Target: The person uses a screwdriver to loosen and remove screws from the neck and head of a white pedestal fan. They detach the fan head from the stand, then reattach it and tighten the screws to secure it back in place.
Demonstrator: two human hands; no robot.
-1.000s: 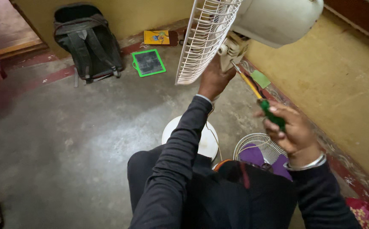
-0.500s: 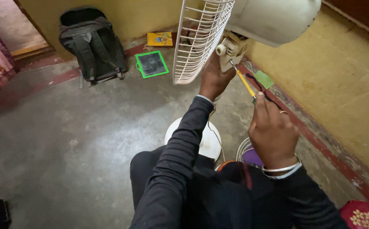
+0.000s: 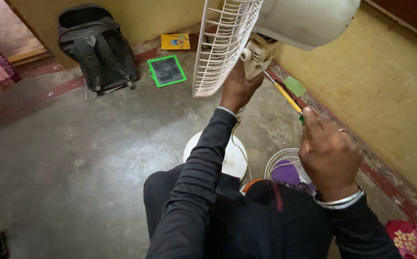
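Concrete floor, yellow wall. Left hand (image 3: 237,88) braces fan neck joint (image 3: 255,55) behind the white grille (image 3: 223,45); right hand (image 3: 331,153) closed round screwdriver (image 3: 285,96), tip at joint. Screw step; next needs steady axial pressure, I judge.

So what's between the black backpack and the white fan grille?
In the head view, a green-framed slate lies on the floor between the black backpack and white fan grille.
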